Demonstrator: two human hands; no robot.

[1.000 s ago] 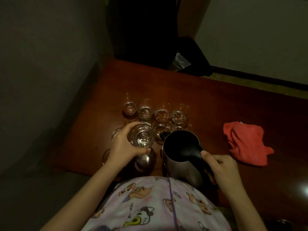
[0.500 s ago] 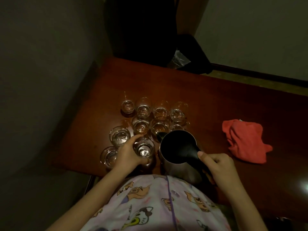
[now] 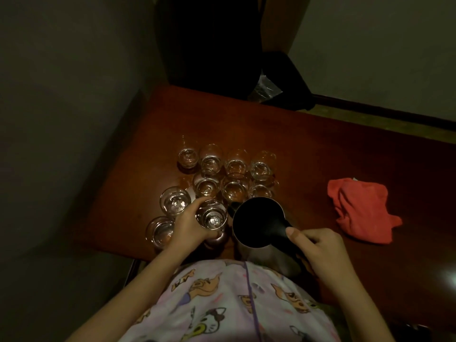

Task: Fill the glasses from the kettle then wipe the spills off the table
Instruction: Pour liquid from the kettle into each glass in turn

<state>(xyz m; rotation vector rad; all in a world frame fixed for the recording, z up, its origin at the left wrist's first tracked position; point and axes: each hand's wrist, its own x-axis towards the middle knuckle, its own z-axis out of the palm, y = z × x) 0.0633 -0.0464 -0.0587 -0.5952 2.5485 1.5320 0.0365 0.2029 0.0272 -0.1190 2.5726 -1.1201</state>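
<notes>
Left hand (image 3: 191,227) wraps a clear round glass (image 3: 211,215), fingers curled round its side wall; the glass is near the table's (image 3: 320,154) front edge, just left of the kettle (image 3: 259,224). Water inside, glinting at the bottom. Can't tell whether its base touches the wood.

Right hand (image 3: 318,250) grips the kettle's matte black handle (image 3: 283,234), thumb laid flat along the top, remaining fingers clamped underneath. Kettle body is brushed steel and cylindrical, with a dark open mouth and the spout pointing toward the glasses. It's at the front edge, roughly upright.

Other glasses: a back row of four (image 3: 227,161), three more behind the kettle (image 3: 233,188), and two at left (image 3: 175,203) and (image 3: 160,230). All short, clear, round tumblers, packed close, some rims touching. Fill levels are hard to read in this light.

Table is glossy reddish-brown wood; the wet sheen around the cluster looks like spill patches. Red cloth (image 3: 360,209), soft and crumpled, lies well right of the kettle, nothing touching it.

Cartoon-print fabric (image 3: 234,304) fills the bottom of the view.
</notes>
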